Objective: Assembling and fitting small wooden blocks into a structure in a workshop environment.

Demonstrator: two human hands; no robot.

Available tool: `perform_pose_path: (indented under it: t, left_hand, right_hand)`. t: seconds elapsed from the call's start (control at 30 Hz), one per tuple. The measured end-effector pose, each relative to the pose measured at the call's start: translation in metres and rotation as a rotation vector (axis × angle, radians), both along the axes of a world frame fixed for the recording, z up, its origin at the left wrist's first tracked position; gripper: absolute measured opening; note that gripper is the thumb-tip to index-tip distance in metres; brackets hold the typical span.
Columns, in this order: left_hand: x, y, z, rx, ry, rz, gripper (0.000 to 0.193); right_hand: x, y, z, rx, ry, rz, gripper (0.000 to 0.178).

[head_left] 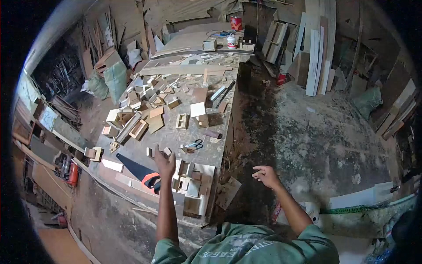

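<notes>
My left hand [165,163] is over the near end of the workbench, fingers spread and apart. Small pale wood blocks [149,152] lie close to its fingertips; I see none gripped. Beside the wrist rests a handsaw [132,168] with a black blade and an orange-and-black handle. To the right of that forearm stands a small wooden assembly with compartments [188,178] on a pale board [205,182]. My right hand [266,176] hangs in the air past the bench's right edge, holding nothing, with its fingers loosely extended leftward. Scissors [196,144] lie beyond the left hand.
Many wood offcuts and little boxes [139,129] cover the bench's middle and left. A dark tube [212,133] lies near its right edge. Farther back are a white bottle [231,42] and a red can [236,23]. Boards [314,61] lean at the back right.
</notes>
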State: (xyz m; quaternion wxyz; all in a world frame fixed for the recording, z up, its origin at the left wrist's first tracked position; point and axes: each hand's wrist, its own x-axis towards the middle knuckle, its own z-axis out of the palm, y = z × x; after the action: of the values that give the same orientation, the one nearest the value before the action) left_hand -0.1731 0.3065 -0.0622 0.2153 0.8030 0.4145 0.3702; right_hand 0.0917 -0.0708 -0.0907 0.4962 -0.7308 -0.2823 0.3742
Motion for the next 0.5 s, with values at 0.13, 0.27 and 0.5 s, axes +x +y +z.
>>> perform_pose_path:
  t: [0.13,0.27,0.5]
  left_hand:
    - [0.035,-0.081,0.000,-0.389,-0.451,-0.240,0.074]
    - [0.067,-0.143,-0.003,-0.723,-0.458,-0.333,0.064]
    - [0.188,-0.157,-0.005,-1.413,-0.651,-0.339,0.054]
  right_hand:
    - [0.008,0.030,0.017,0.079,-0.096,0.110,0.039]
    - [0.018,0.061,0.029,0.053,-0.079,0.199,0.043]
    - [0.072,0.099,0.017,0.157,-0.034,0.173,0.052]
